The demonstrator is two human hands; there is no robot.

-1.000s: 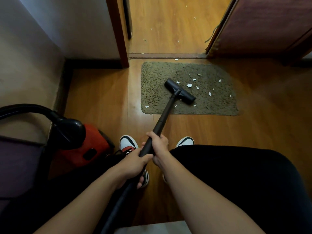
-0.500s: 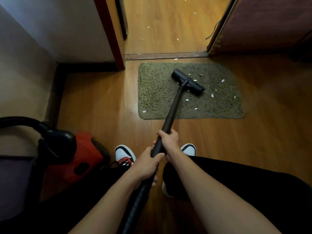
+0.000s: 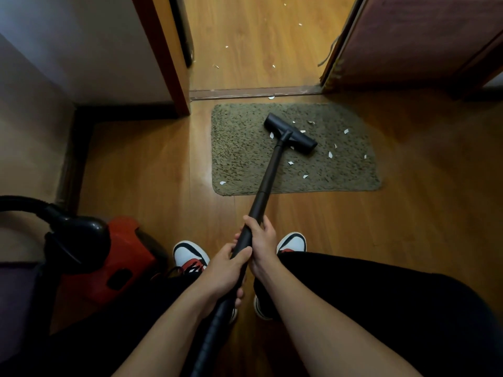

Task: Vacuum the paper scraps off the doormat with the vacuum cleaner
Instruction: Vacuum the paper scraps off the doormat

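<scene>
An olive doormat [image 3: 239,156] lies on the wood floor before the doorway. Several white paper scraps [image 3: 330,154] dot its right half and front. The black vacuum head [image 3: 290,133] rests on the mat's middle, at the end of a black wand [image 3: 268,180]. My right hand [image 3: 261,239] grips the wand higher up. Just below it, my left hand [image 3: 224,270] grips the wand where the hose begins. The red and black vacuum body [image 3: 109,257] sits on the floor at my left.
Several more scraps [image 3: 273,66] lie on the floor beyond the threshold [image 3: 253,93]. A door frame [image 3: 163,55] and wall stand at the left, an open door [image 3: 408,36] at the right. My two shoes [image 3: 190,255] are near the mat's front edge.
The vacuum head went forward across the mat, then came back a little toward me. Several scraps that lay in its path are gone. Both hands keep their grip on the wand.
</scene>
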